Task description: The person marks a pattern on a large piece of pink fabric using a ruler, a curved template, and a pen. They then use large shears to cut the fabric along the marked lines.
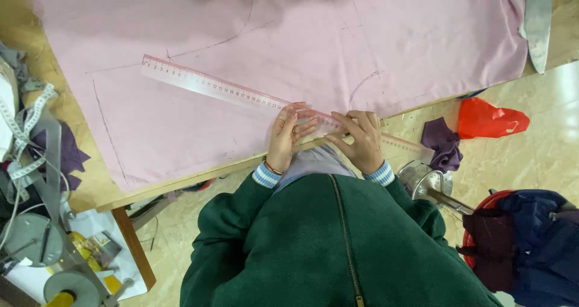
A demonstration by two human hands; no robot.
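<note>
Head camera is looking straight down on a person in a green zip-up fleece who is leaning over the wooden surface (72, 111). Both wrists are bending forward from striped cuffs. Left hand (283, 137) is lying flat, fingers together and stretched out, pressing on the clear plastic ruler (241, 93) without closing round it. Right hand (360, 139) is arching just beside it, fingertips spread and pushing down on the same ruler nearer its low end. Beyond the two grips, the long, thin, see-through ruler is running away up-left across smooth pink fabric (181, 132) marked with faint curved and straight lines. Right of the right grip, a crumpled purple scrap (443, 144) and a glossy red plastic bag (488, 119) are lying on the tiled floor.
</note>
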